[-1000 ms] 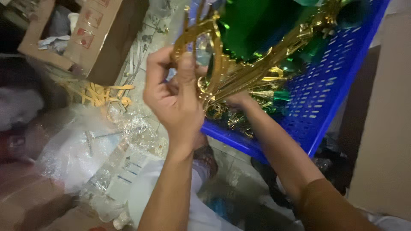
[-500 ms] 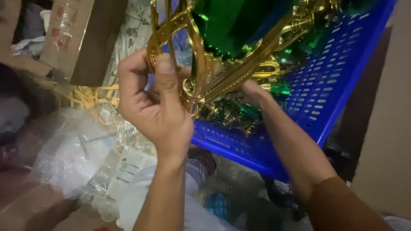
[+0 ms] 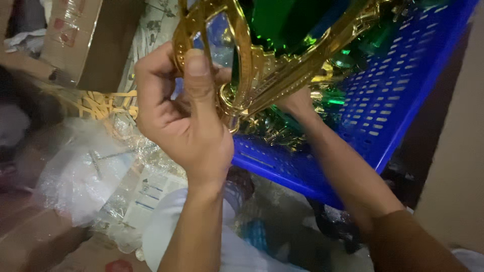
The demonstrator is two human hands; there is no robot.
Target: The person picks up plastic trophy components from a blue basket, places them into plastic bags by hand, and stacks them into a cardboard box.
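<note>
Glossy gold moulded-plastic ornament with looping handles, held just above the blue perforated plastic crate: left hand clamped on one loop, right hand grip hidden beneath; probably light, stiff, slick, thin loops breakable—hold near thicker stem.

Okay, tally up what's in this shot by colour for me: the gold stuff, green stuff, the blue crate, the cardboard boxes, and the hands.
Gold ornate piece held by both hands: 1
Green shiny pieces in the crate: a blurred heap, counted as 1
Blue perforated crate: 1
Brown cardboard box: 1
Hands: 2, left hand and right hand
Total: 6
</note>
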